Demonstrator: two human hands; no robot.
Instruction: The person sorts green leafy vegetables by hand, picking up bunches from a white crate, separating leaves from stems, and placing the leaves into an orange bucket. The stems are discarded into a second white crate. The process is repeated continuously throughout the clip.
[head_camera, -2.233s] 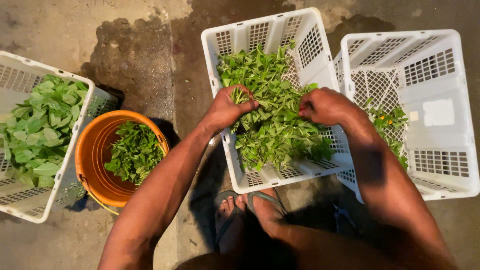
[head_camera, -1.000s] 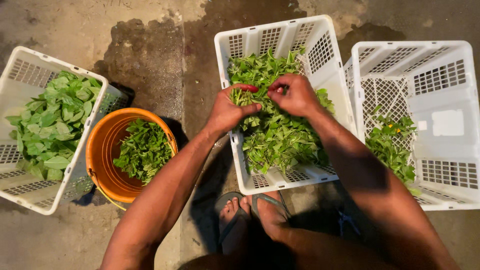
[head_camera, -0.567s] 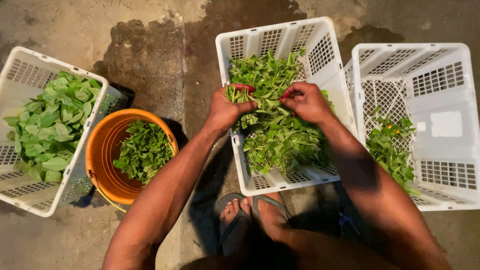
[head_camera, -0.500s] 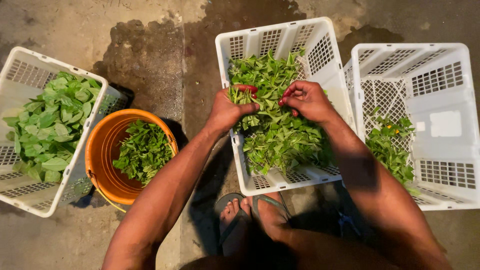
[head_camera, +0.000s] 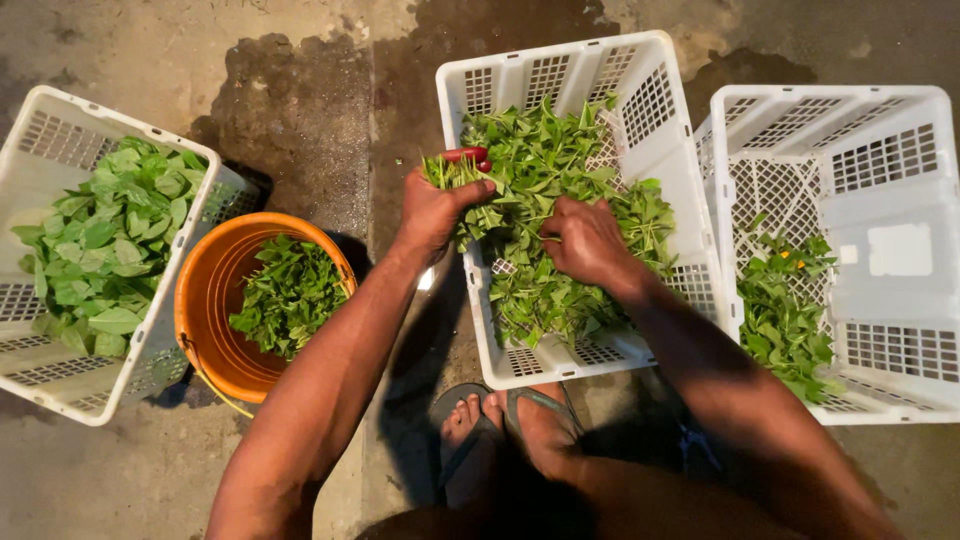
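My left hand (head_camera: 437, 207) grips a small bunch of green stems (head_camera: 452, 170) with a red band at its top, held over the left rim of the middle white crate (head_camera: 655, 120). My right hand (head_camera: 585, 240) is down in the pile of leafy greens (head_camera: 545, 165) inside that crate, fingers closed around some stems. The crate is about half full of loose greens.
An orange bucket (head_camera: 205, 310) with cut greens stands left of the middle crate. A white crate of broad leaves (head_camera: 35, 375) sits at the far left. Another white crate (head_camera: 890, 250) at the right holds a few greens. My sandalled feet (head_camera: 500, 430) rest on wet concrete.
My left hand has lifted the bunch toward the crate's left rim. My right hand has dropped from beside the bunch down into the pile of greens.
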